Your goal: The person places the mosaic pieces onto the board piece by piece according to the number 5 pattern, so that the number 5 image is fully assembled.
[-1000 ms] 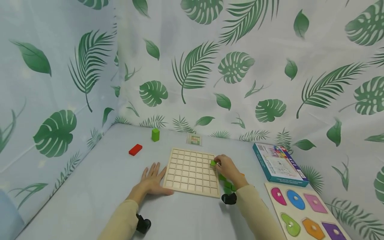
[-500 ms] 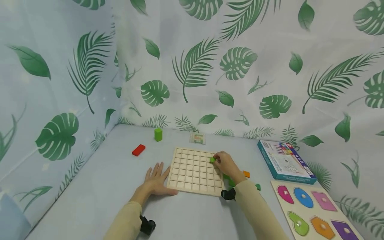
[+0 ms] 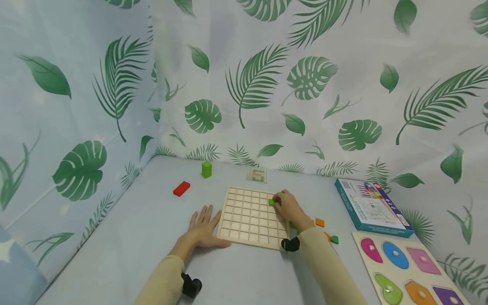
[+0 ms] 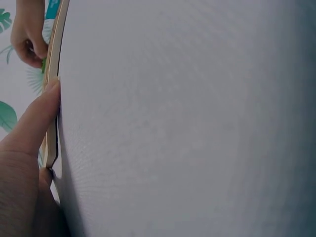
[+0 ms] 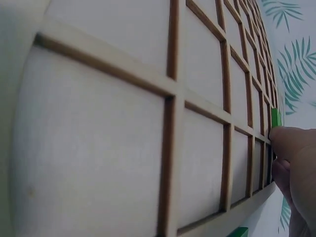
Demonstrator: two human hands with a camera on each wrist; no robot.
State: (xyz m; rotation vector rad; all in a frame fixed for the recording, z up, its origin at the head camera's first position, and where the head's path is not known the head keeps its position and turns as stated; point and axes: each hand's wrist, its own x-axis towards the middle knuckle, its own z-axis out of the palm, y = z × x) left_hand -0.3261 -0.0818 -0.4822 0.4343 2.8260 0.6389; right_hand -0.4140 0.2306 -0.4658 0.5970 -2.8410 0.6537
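A pale wooden grid board (image 3: 249, 216) lies flat on the grey table. My right hand (image 3: 286, 205) pinches a small green block (image 3: 271, 202) over the cells near the board's far right corner; the right wrist view shows the green block (image 5: 275, 117) at my fingertips (image 5: 289, 140) above the grid board (image 5: 148, 113). Flat on the table lies my left hand (image 3: 203, 226), fingers straight, its thumb against the board's left front edge. In the left wrist view that thumb (image 4: 34, 123) presses the edge of the grid board (image 4: 53, 79).
A red block (image 3: 181, 188) and an upright green block (image 3: 206, 169) lie at the far left. A small card (image 3: 256, 174) sits behind the board. Orange (image 3: 320, 222) and green (image 3: 334, 239) pieces lie right of it, beside a teal box (image 3: 371, 207) and a shape puzzle (image 3: 409, 271).
My right hand with the green block has crept slightly farther along the board's right side. The left hand stays put; the head view has shifted a little.
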